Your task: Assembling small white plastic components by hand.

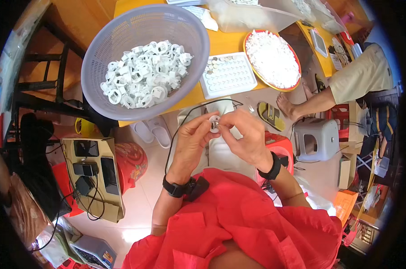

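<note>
My left hand point(193, 140) is closed, holding a small white round plastic part point(214, 120) between thumb and fingers. At the same part, my right hand point(247, 135) pinches with thumb and forefinger; a small dark or metallic spot shows in the part's middle. Whether the right fingertips hold a separate tiny piece is hidden. Beyond my hands, a grey-purple plastic basket point(90, 67) holds a heap of white plastic parts point(144, 74). Beside it lies a white tray point(230, 89) with rows of small recesses and some round pieces at its far left corner.
A red-rimmed plate point(246, 48) heaped with small white pieces overhangs the yellow table point(230, 41). Behind stands a clear plastic bin point(256, 20). A cardboard box with black devices point(109, 175) is at left. Another person's leg point(317, 101) and a grey stool point(316, 140) are at right.
</note>
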`<state>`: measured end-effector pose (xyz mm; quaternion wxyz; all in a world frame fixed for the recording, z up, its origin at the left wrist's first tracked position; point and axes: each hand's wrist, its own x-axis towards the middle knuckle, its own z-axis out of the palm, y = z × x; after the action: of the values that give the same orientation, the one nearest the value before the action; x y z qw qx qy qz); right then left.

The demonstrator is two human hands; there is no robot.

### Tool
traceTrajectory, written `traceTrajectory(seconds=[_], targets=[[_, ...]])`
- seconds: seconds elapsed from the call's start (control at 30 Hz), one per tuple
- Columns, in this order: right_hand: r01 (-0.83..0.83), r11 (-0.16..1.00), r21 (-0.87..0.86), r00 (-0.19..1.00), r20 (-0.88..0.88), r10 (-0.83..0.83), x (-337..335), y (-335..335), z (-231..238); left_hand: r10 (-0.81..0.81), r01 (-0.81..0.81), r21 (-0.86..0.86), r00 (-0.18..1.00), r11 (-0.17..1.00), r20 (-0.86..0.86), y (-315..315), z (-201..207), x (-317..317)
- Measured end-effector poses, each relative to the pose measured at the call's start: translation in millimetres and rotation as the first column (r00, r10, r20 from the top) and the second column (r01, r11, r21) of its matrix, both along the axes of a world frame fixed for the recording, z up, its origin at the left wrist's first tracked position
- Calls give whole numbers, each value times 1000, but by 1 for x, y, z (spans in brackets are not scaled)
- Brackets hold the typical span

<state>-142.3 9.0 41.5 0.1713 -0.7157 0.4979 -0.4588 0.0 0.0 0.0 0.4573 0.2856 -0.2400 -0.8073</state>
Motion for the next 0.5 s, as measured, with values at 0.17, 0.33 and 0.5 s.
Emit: traceTrajectory(seconds=[0.17,0.33,0.5], targets=[[-27,995,-96,998,-60,21,2,2,-7,19,-14,-38,991,999,133,2,-3,3],[-84,988,128,996,48,78,-3,2,-3,25,-6,-97,980,995,196,4,-2,2],[-87,967,240,993,98,65,-4,4,0,-4,16,-65,985,998,172,4,-4,2]])
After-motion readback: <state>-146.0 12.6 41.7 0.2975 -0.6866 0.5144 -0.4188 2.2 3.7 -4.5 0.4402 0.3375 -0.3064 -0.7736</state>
